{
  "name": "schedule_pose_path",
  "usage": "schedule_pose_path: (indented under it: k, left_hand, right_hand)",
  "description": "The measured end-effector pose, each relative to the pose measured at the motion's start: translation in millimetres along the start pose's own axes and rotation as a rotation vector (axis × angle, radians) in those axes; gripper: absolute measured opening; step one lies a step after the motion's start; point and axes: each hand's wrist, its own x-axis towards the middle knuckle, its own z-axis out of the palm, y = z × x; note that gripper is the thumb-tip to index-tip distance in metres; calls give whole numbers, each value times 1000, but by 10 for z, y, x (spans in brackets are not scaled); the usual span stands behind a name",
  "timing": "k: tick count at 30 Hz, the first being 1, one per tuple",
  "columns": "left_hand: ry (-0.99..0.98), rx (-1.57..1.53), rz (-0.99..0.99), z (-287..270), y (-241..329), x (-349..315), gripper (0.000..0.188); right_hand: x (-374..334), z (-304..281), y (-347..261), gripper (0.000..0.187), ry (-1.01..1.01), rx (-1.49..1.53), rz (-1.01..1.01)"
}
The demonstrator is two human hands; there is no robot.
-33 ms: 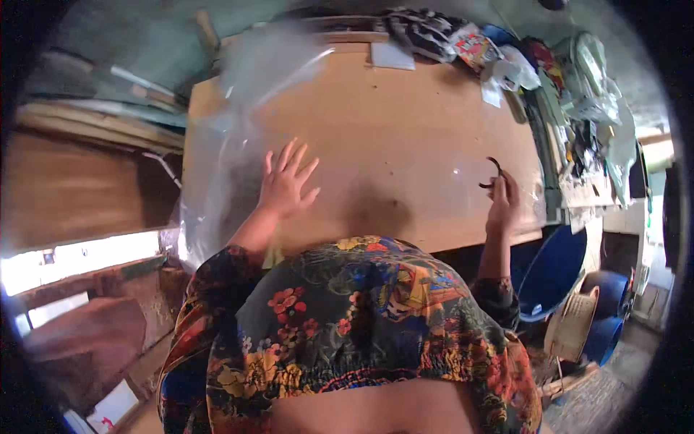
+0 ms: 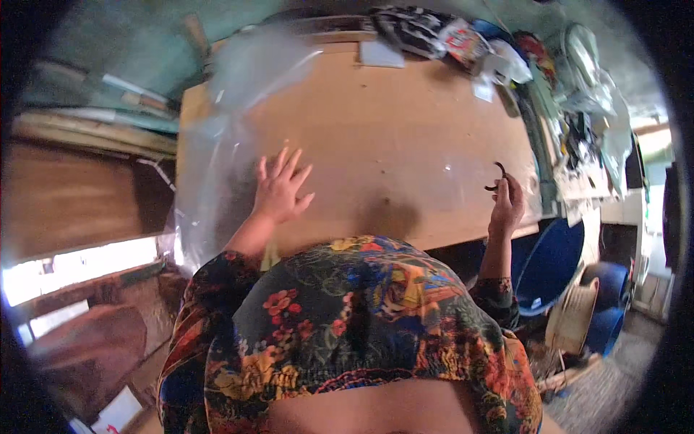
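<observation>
My left hand (image 2: 278, 189) lies with fingers spread, palm down, on a clear plastic sheet (image 2: 224, 141) that covers part of a large brown board (image 2: 390, 108). Near the board's right side, my right hand (image 2: 508, 206) is closed, pinching a thin black C-shaped piece (image 2: 500, 169). The curve of that piece sticks out to the left of my fingers. Its exact kind I cannot make out, since the fingers hide part of it.
Bunched plastic bags (image 2: 506, 64) and a white flat piece (image 2: 382, 54) sit along the board's far edge. A blue tub (image 2: 546, 267) and a cream basket (image 2: 572, 315) stand at the lower right. Long planks (image 2: 94, 130) lie to the left.
My right hand has shifted slightly right over the board with the black C-shaped piece, which shows a little less of its curve. My left hand stays spread on the plastic. The view has shifted slightly.
</observation>
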Motion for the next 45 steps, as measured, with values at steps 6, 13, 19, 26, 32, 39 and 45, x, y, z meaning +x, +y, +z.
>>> schedule_pose_path:
  k: [6,13,19,26,32,39,45]
  left_hand:
    - [-92,73,-71,106,139,-12,57]
    - [-164,-99,60,232,750,39,57]
    - [-32,-219,25,558,740,113,29]
    - [150,-201,-109,770,798,271,8]
    - [222,6,-259,611,808,521,10]
    - [345,-207,-138,-229,1239,695,27]
    - [1,-500,-375,-894,1227,-133,25]
  right_hand:
    - [521,-1312,848,17,332,-481,-357]
    - [978,-1549,1134,15,176,-1041,-494]
    - [1590,-1634,1474,12,-91,-1169,-467]
    - [1745,-1776,1752,25,-27,-860,-548]
    - [876,-468,718,59,-518,-700,-682]
    - [202,840,-69,61,-1044,-863,-974]
    - [-28,928,-624,57,-1340,-678,-1000]
